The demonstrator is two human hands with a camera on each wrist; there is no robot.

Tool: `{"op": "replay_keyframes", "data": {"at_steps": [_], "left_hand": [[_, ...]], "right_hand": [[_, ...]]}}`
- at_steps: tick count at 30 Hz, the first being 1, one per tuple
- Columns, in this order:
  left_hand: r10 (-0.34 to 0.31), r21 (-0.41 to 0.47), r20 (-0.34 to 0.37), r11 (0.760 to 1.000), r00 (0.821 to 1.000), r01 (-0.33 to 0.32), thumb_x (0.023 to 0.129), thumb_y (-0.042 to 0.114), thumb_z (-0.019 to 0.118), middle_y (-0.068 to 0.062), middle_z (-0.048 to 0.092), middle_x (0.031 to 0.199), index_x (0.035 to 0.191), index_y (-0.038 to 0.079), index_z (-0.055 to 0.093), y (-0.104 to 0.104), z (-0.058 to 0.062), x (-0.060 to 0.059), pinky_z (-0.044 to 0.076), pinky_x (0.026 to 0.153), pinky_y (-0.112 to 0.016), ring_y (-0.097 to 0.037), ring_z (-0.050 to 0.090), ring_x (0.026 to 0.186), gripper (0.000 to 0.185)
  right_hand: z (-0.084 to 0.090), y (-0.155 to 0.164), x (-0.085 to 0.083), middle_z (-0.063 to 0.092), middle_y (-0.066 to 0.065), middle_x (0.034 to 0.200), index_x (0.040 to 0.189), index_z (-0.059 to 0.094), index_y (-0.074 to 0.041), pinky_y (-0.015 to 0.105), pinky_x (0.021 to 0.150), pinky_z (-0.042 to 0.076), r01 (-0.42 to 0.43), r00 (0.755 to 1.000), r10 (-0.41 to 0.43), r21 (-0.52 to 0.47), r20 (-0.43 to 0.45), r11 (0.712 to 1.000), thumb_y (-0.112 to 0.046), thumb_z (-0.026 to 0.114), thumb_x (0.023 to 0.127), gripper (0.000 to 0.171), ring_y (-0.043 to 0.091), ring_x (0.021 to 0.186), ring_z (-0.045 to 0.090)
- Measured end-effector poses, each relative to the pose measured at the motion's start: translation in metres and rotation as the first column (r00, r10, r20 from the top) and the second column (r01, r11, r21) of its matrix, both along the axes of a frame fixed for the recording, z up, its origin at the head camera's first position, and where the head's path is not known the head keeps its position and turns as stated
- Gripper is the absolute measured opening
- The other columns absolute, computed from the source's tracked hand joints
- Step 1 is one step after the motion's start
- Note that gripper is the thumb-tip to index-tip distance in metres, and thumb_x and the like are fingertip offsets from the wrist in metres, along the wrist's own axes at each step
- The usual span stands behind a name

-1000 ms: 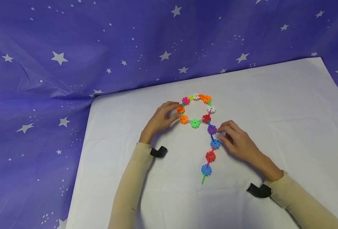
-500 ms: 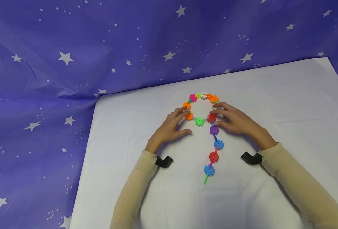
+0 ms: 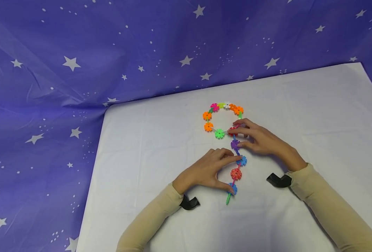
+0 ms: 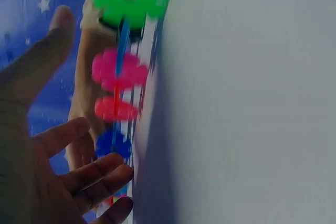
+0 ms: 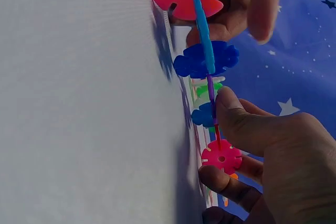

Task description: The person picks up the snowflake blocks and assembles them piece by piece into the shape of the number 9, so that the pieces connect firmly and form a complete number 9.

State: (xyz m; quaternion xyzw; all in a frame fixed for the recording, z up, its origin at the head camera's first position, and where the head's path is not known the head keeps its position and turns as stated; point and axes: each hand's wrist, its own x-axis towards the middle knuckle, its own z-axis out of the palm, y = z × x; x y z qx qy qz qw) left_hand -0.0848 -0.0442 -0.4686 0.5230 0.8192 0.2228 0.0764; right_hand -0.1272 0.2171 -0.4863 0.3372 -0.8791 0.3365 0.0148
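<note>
Notched plastic discs, linked edge to edge, lie on the white cloth as a ring with a tail. The ring includes a light green disc [image 3: 219,133] and an orange disc [image 3: 208,126]. My left hand [image 3: 206,171] reaches over the tail, forefinger at one blue disc [image 3: 242,160] and thumb at the lower blue disc [image 3: 233,189]. Between them sits a red disc [image 3: 236,174]. In the left wrist view its fingers are spread beside the discs. My right hand [image 3: 259,138] has its thumb at the purple disc [image 3: 235,144] and fingers over the ring's lower right, partly hiding it.
White cloth [image 3: 148,140] covers the table under the discs. A purple curtain [image 3: 160,42] with white stars hangs behind the table and along its left side. Black curved pieces stick out at the left sleeve [image 3: 151,217] and the right sleeve [image 3: 334,206].
My left hand has left the ring's left side and come down to the tail. My right hand first rose from the tail to the ring's right side, then slid slightly lower.
</note>
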Motion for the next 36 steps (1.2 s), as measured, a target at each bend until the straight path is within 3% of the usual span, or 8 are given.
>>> {"op": "replay_keyframes", "data": {"at_steps": [4, 8, 11, 15, 21, 24, 30, 36], "left_hand": [[-0.038, -0.080, -0.029, 0.996, 0.999, 0.036, 0.069, 0.070, 0.074, 0.000, 0.046, 0.136, 0.149, 0.026, 0.040, 0.009, 0.000, 0.006, 0.033, 0.095, -0.026, -0.009, 0.044, 0.121, 0.097], [-0.084, -0.118, -0.006, 0.990, 0.996, 0.083, 0.081, 0.055, 0.071, -0.003, 0.045, 0.138, 0.147, 0.022, 0.044, 0.010, 0.003, 0.007, 0.034, 0.098, -0.027, -0.013, 0.044, 0.123, 0.079], [-0.101, -0.124, 0.010, 0.987, 0.995, 0.101, 0.082, 0.043, 0.072, -0.005, 0.045, 0.136, 0.145, 0.019, 0.045, 0.008, 0.008, 0.007, 0.036, 0.101, -0.030, -0.014, 0.044, 0.123, 0.072], [-0.079, -0.130, -0.013, 0.988, 0.997, 0.077, 0.082, 0.041, 0.072, -0.003, 0.048, 0.131, 0.138, 0.018, 0.050, 0.008, 0.011, 0.006, 0.037, 0.099, -0.029, -0.014, 0.046, 0.120, 0.065], [-0.030, -0.068, -0.058, 0.997, 0.998, 0.026, 0.088, 0.046, 0.070, -0.005, 0.052, 0.122, 0.126, 0.013, 0.055, 0.024, 0.009, 0.005, 0.041, 0.094, -0.026, -0.014, 0.051, 0.105, 0.052], [-0.020, -0.089, -0.021, 0.996, 1.000, 0.018, 0.090, 0.036, 0.069, -0.006, 0.051, 0.125, 0.132, 0.010, 0.052, 0.029, 0.010, 0.006, 0.043, 0.095, -0.023, -0.013, 0.052, 0.105, 0.053], [0.032, -0.169, 0.128, 0.986, 0.991, -0.010, 0.093, 0.025, 0.066, -0.009, 0.046, 0.135, 0.141, 0.006, 0.047, 0.028, 0.016, 0.014, 0.046, 0.091, -0.019, -0.011, 0.056, 0.100, 0.056], [0.098, -0.212, 0.162, 0.975, 0.982, -0.062, 0.092, 0.026, 0.067, -0.008, 0.045, 0.137, 0.143, 0.007, 0.047, 0.018, 0.020, 0.016, 0.047, 0.085, -0.019, -0.010, 0.056, 0.094, 0.058]], "right_hand": [[-0.002, 0.001, 0.000, 0.050, 0.010, 0.137, 0.128, 0.065, -0.023, 0.041, 0.084, 0.053, 0.005, 1.000, -0.005, -0.008, 0.018, 1.000, -0.016, 0.079, 0.083, 0.048, 0.022, 0.109, 0.058], [-0.003, -0.001, 0.002, 0.050, 0.008, 0.135, 0.125, 0.068, -0.025, 0.044, 0.088, 0.052, 0.010, 0.999, -0.010, -0.017, 0.033, 1.000, -0.016, 0.078, 0.083, 0.043, 0.022, 0.110, 0.058], [-0.005, -0.001, 0.002, 0.051, 0.007, 0.131, 0.122, 0.069, -0.025, 0.040, 0.083, 0.053, 0.011, 1.000, -0.011, -0.023, 0.022, 1.000, -0.016, 0.078, 0.083, 0.041, 0.018, 0.104, 0.059], [-0.006, -0.001, 0.002, 0.052, 0.005, 0.127, 0.117, 0.070, -0.025, 0.037, 0.079, 0.051, 0.026, 1.000, -0.025, -0.028, 0.017, 0.999, -0.016, 0.079, 0.083, 0.037, 0.016, 0.098, 0.059], [-0.008, -0.001, 0.000, 0.052, 0.004, 0.123, 0.112, 0.072, -0.024, 0.033, 0.075, 0.050, 0.037, 0.999, -0.037, -0.045, -0.002, 0.998, -0.015, 0.079, 0.082, 0.032, 0.012, 0.089, 0.057], [-0.008, -0.001, -0.001, 0.052, 0.005, 0.122, 0.110, 0.072, -0.023, 0.031, 0.074, 0.049, 0.034, 0.999, -0.035, -0.048, -0.011, 0.998, -0.015, 0.078, 0.084, 0.029, 0.010, 0.086, 0.056], [-0.008, -0.002, -0.002, 0.051, 0.004, 0.120, 0.109, 0.072, -0.024, 0.031, 0.073, 0.047, 0.044, 0.999, -0.044, -0.043, 0.000, 0.998, -0.013, 0.074, 0.087, 0.025, 0.011, 0.087, 0.053], [-0.007, -0.001, -0.003, 0.051, 0.004, 0.119, 0.109, 0.072, -0.024, 0.032, 0.073, 0.046, 0.044, 0.999, -0.044, -0.047, 0.002, 0.998, -0.014, 0.073, 0.088, 0.023, 0.013, 0.089, 0.053]]}}
